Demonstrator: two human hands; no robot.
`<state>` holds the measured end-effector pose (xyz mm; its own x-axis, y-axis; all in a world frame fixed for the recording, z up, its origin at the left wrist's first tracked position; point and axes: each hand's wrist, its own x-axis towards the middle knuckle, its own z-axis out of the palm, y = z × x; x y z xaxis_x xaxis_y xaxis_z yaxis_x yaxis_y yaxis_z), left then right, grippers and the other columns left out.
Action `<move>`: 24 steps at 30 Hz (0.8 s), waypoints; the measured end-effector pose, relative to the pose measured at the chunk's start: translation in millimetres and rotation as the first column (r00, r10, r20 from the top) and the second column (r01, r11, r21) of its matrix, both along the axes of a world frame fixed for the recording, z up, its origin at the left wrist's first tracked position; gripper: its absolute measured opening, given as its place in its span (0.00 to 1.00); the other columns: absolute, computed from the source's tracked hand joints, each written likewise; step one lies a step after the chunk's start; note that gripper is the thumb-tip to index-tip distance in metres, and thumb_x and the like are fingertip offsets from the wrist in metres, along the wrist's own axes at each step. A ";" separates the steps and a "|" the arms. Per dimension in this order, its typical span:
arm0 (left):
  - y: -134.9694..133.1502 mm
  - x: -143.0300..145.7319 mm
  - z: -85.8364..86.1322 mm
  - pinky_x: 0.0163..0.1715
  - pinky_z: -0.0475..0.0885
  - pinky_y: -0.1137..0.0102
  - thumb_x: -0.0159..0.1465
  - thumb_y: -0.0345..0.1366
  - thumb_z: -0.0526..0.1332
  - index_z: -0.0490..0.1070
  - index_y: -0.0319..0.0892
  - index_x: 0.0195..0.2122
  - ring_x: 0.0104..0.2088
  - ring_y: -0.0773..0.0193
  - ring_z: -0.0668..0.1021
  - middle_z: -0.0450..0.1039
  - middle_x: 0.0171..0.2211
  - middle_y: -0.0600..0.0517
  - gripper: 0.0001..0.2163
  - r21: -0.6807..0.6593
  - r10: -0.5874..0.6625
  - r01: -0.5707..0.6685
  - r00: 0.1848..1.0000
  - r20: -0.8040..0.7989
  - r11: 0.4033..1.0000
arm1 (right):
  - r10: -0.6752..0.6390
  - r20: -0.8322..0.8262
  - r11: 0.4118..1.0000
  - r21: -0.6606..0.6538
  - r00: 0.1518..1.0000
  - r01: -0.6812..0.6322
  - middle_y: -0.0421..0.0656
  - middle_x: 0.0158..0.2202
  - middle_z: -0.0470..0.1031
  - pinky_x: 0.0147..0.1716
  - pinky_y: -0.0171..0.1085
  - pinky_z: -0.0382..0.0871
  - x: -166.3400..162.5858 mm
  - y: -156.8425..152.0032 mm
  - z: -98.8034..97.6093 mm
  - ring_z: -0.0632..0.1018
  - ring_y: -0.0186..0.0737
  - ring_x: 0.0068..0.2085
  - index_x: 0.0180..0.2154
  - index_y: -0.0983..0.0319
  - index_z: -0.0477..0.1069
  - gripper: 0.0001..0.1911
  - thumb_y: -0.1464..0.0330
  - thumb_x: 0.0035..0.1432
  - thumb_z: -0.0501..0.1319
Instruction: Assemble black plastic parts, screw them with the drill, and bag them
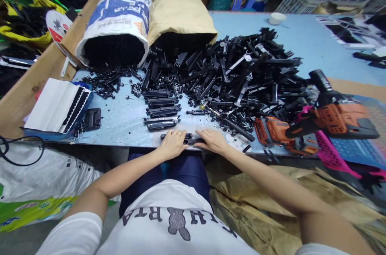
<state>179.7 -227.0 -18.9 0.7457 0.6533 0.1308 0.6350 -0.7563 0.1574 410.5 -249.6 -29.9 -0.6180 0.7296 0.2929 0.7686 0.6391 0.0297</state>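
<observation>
Hands, fingers partly curled, hold a black part lying beneath and between them.

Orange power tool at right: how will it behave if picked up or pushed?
The orange power tool is probably heavy for its size, given its bulky build and blocky battery. It seems to lie on its side, so rolling looks unlikely.

Left arm and right arm angle inward from the near left and near right, elbows bent. Left hand and right hand sit near each other, apart, backs up, fingers bent.
</observation>
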 end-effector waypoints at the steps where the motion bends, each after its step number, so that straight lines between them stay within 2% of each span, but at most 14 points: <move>1: 0.6 -3.5 0.2 0.38 0.62 0.63 0.64 0.46 0.54 0.64 0.31 0.50 0.42 0.54 0.71 0.70 0.41 0.40 0.22 0.038 -0.004 0.004 1.000 -0.002 0.999 | -0.056 -0.008 0.998 0.041 0.998 0.056 0.45 0.24 0.69 0.27 0.35 0.56 -2.0 -2.0 1.8 0.68 0.37 0.26 0.31 0.66 0.71 0.27 0.49 0.59 0.52; 4: 3.2 -18.5 5.8 0.30 0.61 0.66 0.66 0.46 0.49 0.70 0.34 0.35 0.33 0.57 0.72 0.71 0.30 0.43 0.19 0.130 -0.001 -0.006 0.999 0.049 0.992 | -0.066 -0.075 0.992 0.098 0.995 0.073 0.43 0.18 0.63 0.25 0.35 0.52 -10.4 -9.5 14.6 0.65 0.34 0.22 0.20 0.65 0.64 0.29 0.47 0.57 0.52; 6: 1.7 -30.5 16.1 0.26 0.59 0.67 0.66 0.47 0.48 0.68 0.37 0.26 0.27 0.60 0.71 0.68 0.23 0.47 0.21 0.191 -0.039 0.011 0.989 0.142 0.981 | 0.028 -0.144 0.997 0.069 0.989 -0.018 0.41 0.18 0.62 0.24 0.35 0.51 -17.3 -16.1 30.2 0.63 0.32 0.22 0.20 0.64 0.63 0.29 0.48 0.59 0.51; 9: -8.5 -46.4 39.1 0.23 0.56 0.68 0.67 0.47 0.45 0.65 0.39 0.21 0.22 0.64 0.68 0.65 0.18 0.50 0.23 0.219 -0.138 0.077 0.951 0.278 0.973 | 0.205 -0.268 0.977 -0.010 0.941 -0.215 0.40 0.19 0.61 0.24 0.34 0.50 -28.3 -26.8 56.4 0.63 0.32 0.22 0.22 0.64 0.64 0.27 0.50 0.61 0.49; 12: -17.1 -54.6 61.5 0.24 0.56 0.69 0.68 0.46 0.41 0.66 0.39 0.20 0.21 0.66 0.68 0.66 0.18 0.50 0.25 0.050 -0.094 0.082 0.939 0.331 0.995 | 0.231 -0.428 0.940 -0.132 0.874 -0.314 0.40 0.19 0.63 0.24 0.33 0.51 -39.7 -30.8 71.5 0.64 0.31 0.23 0.24 0.64 0.65 0.25 0.52 0.63 0.49; 14: -12.8 -56.5 71.9 0.25 0.57 0.70 0.68 0.47 0.40 0.67 0.39 0.20 0.22 0.66 0.69 0.67 0.18 0.49 0.27 -0.208 0.052 0.010 0.956 0.287 0.978 | 0.073 -0.550 0.904 -0.316 0.832 -0.288 0.40 0.18 0.62 0.23 0.33 0.52 -45.8 -26.4 71.6 0.63 0.30 0.21 0.22 0.64 0.64 0.25 0.55 0.65 0.47; 15: -6.7 -57.2 75.5 0.26 0.58 0.70 0.68 0.48 0.39 0.68 0.39 0.20 0.23 0.66 0.70 0.68 0.19 0.49 0.28 -0.370 0.123 -0.024 0.962 0.246 0.929 | -0.049 -0.592 0.864 -0.430 0.805 -0.263 0.39 0.17 0.61 0.23 0.32 0.53 -47.9 -22.4 69.2 0.63 0.29 0.20 0.21 0.64 0.62 0.27 0.55 0.65 0.46; 16: 1.3 -58.1 77.9 0.27 0.59 0.71 0.68 0.49 0.40 0.69 0.38 0.21 0.23 0.66 0.70 0.69 0.20 0.49 0.29 -0.536 0.175 -0.039 0.963 0.205 0.843 | -0.180 -0.611 0.808 -0.539 0.771 -0.238 0.39 0.16 0.60 0.22 0.32 0.53 -49.1 -17.8 65.9 0.62 0.29 0.20 0.19 0.64 0.61 0.28 0.53 0.64 0.46; 17: 10.6 -59.5 79.3 0.28 0.60 0.71 0.67 0.51 0.40 0.70 0.38 0.22 0.24 0.66 0.71 0.70 0.21 0.49 0.29 -0.691 0.209 -0.032 0.962 0.174 0.722 | -0.305 -0.609 0.741 -0.635 0.733 -0.220 0.39 0.15 0.59 0.20 0.32 0.53 -49.4 -13.0 62.1 0.61 0.29 0.19 0.18 0.63 0.59 0.30 0.50 0.62 0.46; 19: 28.6 -63.5 79.5 0.29 0.62 0.72 0.65 0.54 0.42 0.72 0.36 0.26 0.26 0.67 0.72 0.72 0.24 0.49 0.29 -0.910 0.252 0.045 0.954 0.161 0.412 | -0.504 -0.554 0.578 -0.786 0.663 -0.218 0.38 0.13 0.58 0.18 0.32 0.53 -48.3 -5.0 55.3 0.60 0.29 0.17 0.16 0.63 0.58 0.32 0.43 0.57 0.47; 21: 40.7 -67.6 78.1 0.28 0.63 0.74 0.62 0.57 0.46 0.73 0.35 0.31 0.27 0.68 0.72 0.73 0.27 0.48 0.29 -0.984 0.306 0.100 0.942 0.141 0.145 | -0.630 -0.458 0.403 -0.883 0.627 -0.239 0.39 0.12 0.58 0.15 0.33 0.53 -46.3 -0.8 51.8 0.60 0.30 0.15 0.15 0.62 0.59 0.34 0.39 0.52 0.48; 22: 43.5 -69.2 77.6 0.27 0.62 0.74 0.61 0.58 0.49 0.72 0.34 0.33 0.26 0.68 0.72 0.73 0.27 0.48 0.28 -0.991 0.327 0.115 0.936 0.129 0.063 | -0.671 -0.409 0.326 -0.912 0.619 -0.249 0.40 0.11 0.59 0.15 0.33 0.52 -45.7 -0.2 51.4 0.60 0.31 0.14 0.15 0.62 0.60 0.35 0.38 0.51 0.47; 23: 44.5 -70.1 77.3 0.26 0.62 0.75 0.59 0.59 0.51 0.72 0.34 0.35 0.25 0.69 0.71 0.73 0.27 0.49 0.28 -0.991 0.349 0.134 0.928 0.134 0.025 | -0.699 -0.372 0.268 -0.928 0.611 -0.258 0.40 0.11 0.59 0.14 0.34 0.52 -45.4 -0.3 51.8 0.60 0.31 0.13 0.15 0.61 0.61 0.35 0.38 0.51 0.47; 24: 44.0 -70.5 77.6 0.25 0.61 0.76 0.58 0.59 0.53 0.71 0.35 0.36 0.24 0.70 0.70 0.72 0.27 0.50 0.27 -0.986 0.376 0.165 0.912 0.162 0.023 | -0.717 -0.350 0.231 -0.935 0.603 -0.267 0.41 0.10 0.59 0.14 0.34 0.52 -45.5 -0.9 52.8 0.60 0.32 0.13 0.15 0.61 0.62 0.35 0.37 0.50 0.47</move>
